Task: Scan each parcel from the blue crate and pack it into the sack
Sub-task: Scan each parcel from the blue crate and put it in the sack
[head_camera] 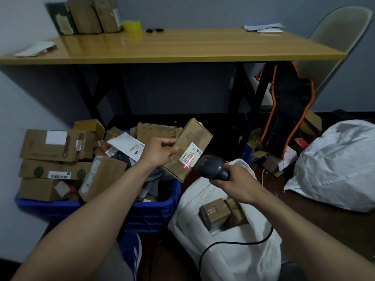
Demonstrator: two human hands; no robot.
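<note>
Above the crate's (pixel 154 209) right edge, left hand (pixel 160 152) grips a tilted box (pixel 188 142); right hand (pixel 236 182) clasps a scanner (pixel 213 166), red line on its label (pixel 190 156).

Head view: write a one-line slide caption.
Left hand holds a parcel near the blue crate; right hand aims the scanner at its label.

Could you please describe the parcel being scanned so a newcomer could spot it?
Find the blue crate by the wooden table. Above its right edge, the left hand holds a slim brown box tilted in the air. Only its white label carries a red scanner line.
</note>
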